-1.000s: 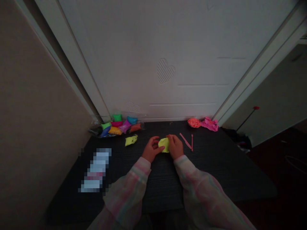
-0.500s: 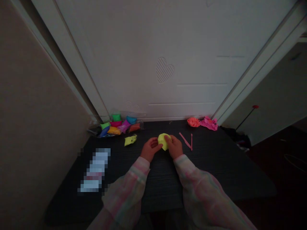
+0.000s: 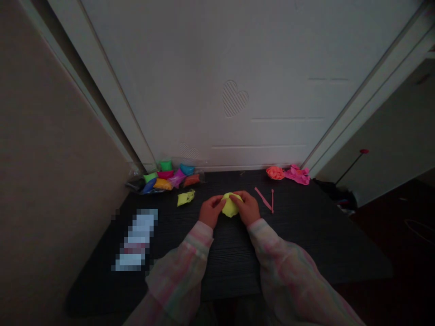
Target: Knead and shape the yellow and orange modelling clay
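Note:
A lump of yellow clay (image 3: 230,206) sits between my two hands, low over the dark table (image 3: 306,244). My left hand (image 3: 210,212) pinches its left side with curled fingers. My right hand (image 3: 248,208) grips its right side and top. Both sleeves are pale pastel plaid. A crumpled yellow wrapper (image 3: 185,198) lies to the left of my left hand.
Several coloured clay packets (image 3: 168,177) lie in a clear bag at the back left. Two pink modelling sticks (image 3: 267,199) lie right of my right hand. An orange clay piece (image 3: 274,172) and pink clay (image 3: 297,175) sit at the back right, against a white door.
The yellow clay was lifted and rounded half a second ago; now it is lower and more flattened between both hands. The hands stay in the same spot.

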A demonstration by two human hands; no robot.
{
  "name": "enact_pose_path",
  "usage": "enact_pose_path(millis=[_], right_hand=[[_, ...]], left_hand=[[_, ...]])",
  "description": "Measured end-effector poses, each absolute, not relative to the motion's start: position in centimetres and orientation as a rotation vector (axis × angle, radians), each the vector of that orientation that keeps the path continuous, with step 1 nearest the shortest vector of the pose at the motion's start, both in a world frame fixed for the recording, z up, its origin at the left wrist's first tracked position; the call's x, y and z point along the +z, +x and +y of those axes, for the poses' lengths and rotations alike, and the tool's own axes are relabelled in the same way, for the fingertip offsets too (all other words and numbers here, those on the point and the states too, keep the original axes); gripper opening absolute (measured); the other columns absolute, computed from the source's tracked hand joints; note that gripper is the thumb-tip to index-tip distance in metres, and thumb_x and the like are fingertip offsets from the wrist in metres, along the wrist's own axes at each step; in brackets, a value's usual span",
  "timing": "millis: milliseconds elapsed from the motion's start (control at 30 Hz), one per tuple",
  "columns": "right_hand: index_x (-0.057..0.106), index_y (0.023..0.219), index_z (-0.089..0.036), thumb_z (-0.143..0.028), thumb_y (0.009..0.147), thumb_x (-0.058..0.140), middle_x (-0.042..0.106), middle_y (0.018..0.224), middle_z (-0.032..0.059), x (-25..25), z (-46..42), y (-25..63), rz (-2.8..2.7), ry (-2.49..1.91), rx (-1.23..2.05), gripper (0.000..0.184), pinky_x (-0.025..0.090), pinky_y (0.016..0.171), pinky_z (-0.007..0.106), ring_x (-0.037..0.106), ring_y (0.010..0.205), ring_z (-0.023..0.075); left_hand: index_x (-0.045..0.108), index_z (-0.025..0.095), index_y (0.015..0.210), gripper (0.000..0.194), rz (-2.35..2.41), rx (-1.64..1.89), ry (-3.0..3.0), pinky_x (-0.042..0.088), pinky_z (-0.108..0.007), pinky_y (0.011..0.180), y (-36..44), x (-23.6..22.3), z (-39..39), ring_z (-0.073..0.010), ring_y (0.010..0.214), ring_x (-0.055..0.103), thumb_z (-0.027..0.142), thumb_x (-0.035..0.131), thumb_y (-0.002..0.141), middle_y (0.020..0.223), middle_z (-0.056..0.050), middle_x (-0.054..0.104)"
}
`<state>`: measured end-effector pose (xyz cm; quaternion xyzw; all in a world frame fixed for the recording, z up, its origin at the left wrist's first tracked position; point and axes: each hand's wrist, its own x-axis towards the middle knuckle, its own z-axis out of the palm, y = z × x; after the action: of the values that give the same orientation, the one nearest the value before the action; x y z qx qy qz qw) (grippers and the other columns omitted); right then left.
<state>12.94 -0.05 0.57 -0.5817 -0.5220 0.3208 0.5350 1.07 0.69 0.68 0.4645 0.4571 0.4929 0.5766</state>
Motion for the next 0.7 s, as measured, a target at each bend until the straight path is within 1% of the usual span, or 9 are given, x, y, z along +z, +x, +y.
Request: enact_pose_path(millis=[67,167,233,300,367,433,500,600,700], right_hand=[[0.058,0.066,-0.016,-0.041,0.065,0.044,0.058,0.061,0.0022,0.48,-0.07,13.00,-1.243,-1.426,0.685,0.028,0.040,0.053,0.025,0.052,0.059,0.0145],[0.058,0.070,-0.016,-0.043,0.071,0.031,0.058,0.062,0.0026,0.37,-0.07,12.90,-1.204,-1.367,0.769,0.038,0.040,0.051,0.025,0.053,0.057,0.0145],[0.057,0.078,-0.017,-0.043,0.068,0.038,0.060,0.072,0.0032,0.39,-0.05,12.75,-1.214,-1.301,0.856,0.034,0.042,0.055,0.025,0.054,0.064,0.0149],[0.056,0.083,-0.018,-0.040,0.059,0.052,0.059,0.079,0.0029,0.47,-0.06,12.63,-1.267,-1.287,0.866,0.033,0.042,0.060,0.025,0.053,0.070,0.0153],[0.056,0.079,-0.017,-0.038,0.054,0.057,0.059,0.074,0.0022,0.58,-0.11,12.59,-1.312,-1.314,0.861,0.032,0.042,0.059,0.025,0.053,0.066,0.0148],[0.056,0.071,-0.017,-0.039,0.058,0.053,0.058,0.064,0.0013,0.67,-0.16,12.66,-1.320,-1.353,0.864,0.027,0.042,0.053,0.024,0.052,0.059,0.0138],[0.055,0.067,-0.016,-0.041,0.062,0.048,0.056,0.059,0.0010,0.65,-0.18,12.82,-1.316,-1.404,0.808,0.026,0.041,0.050,0.024,0.051,0.056,0.0133],[0.056,0.070,-0.017,-0.041,0.068,0.040,0.057,0.063,0.0018,0.41,-0.10,13.03,-1.282,-1.465,0.632,0.029,0.040,0.053,0.024,0.051,0.058,0.0137],[0.056,0.081,-0.017,-0.041,0.072,0.031,0.059,0.072,0.0035,0.12,-0.03,13.03,-1.222,-1.417,0.642,0.036,0.041,0.057,0.025,0.052,0.064,0.0142]], left_hand=[[0.060,0.013,0.075,0.026,1.078,1.166,1.089,0.043,-0.024,0.062,1.12,0.76,0.64,-0.0125,0.063,0.055,0.026,0.060,0.053,0.068,-0.003,0.062],[0.060,0.013,0.075,0.026,1.117,1.180,1.077,0.043,-0.024,0.063,0.99,0.72,0.73,-0.0133,0.064,0.055,0.027,0.060,0.053,0.069,-0.003,0.062],[0.060,0.013,0.076,0.027,1.134,1.185,1.078,0.043,-0.025,0.063,0.82,0.63,0.84,-0.0134,0.065,0.055,0.028,0.060,0.053,0.070,-0.003,0.062],[0.060,0.013,0.076,0.027,1.146,1.196,1.087,0.043,-0.025,0.063,0.68,0.58,0.91,-0.0133,0.065,0.055,0.028,0.059,0.053,0.071,-0.003,0.062],[0.060,0.013,0.077,0.027,1.137,1.205,1.098,0.043,-0.024,0.064,0.63,0.63,0.90,-0.0133,0.066,0.055,0.028,0.059,0.054,0.072,-0.003,0.061],[0.059,0.013,0.077,0.026,1.119,1.209,1.095,0.043,-0.024,0.065,0.68,0.78,0.83,-0.0132,0.068,0.055,0.027,0.059,0.055,0.073,-0.003,0.061],[0.059,0.013,0.078,0.027,1.097,1.203,1.080,0.044,-0.024,0.065,0.82,0.94,0.72,-0.0129,0.068,0.055,0.027,0.059,0.055,0.074,-0.003,0.061],[0.056,0.014,0.084,0.033,1.040,1.158,1.008,0.045,-0.024,0.060,1.12,0.95,0.57,-0.0125,0.067,0.055,0.027,0.060,0.053,0.077,-0.004,0.060],[0.055,0.013,0.083,0.036,0.968,1.062,0.924,0.047,-0.025,0.056,1.41,0.62,0.51,-0.0128,0.065,0.055,0.025,0.063,0.050,0.078,-0.004,0.060]])
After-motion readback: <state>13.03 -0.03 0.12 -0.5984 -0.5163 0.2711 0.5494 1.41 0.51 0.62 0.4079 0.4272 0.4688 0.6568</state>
